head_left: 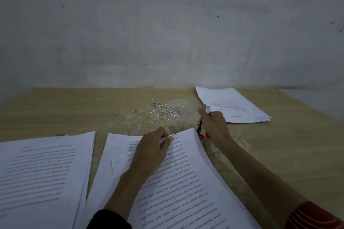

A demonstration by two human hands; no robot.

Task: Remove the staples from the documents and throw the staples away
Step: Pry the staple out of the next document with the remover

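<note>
Paper in the middle document (186,182) is light and limp and would likely tear near a staple, so it is best pinned close to its far edge. It lies on the table (74,108) under the left hand (150,152), whose fingers pinch that far edge. The right hand (214,124) clenches an orange-and-metal tool (200,128) against the document's far right corner. Loose staples and scraps (165,111) lie beyond, one stack (42,173) to the left, another (232,104) far right.
</note>
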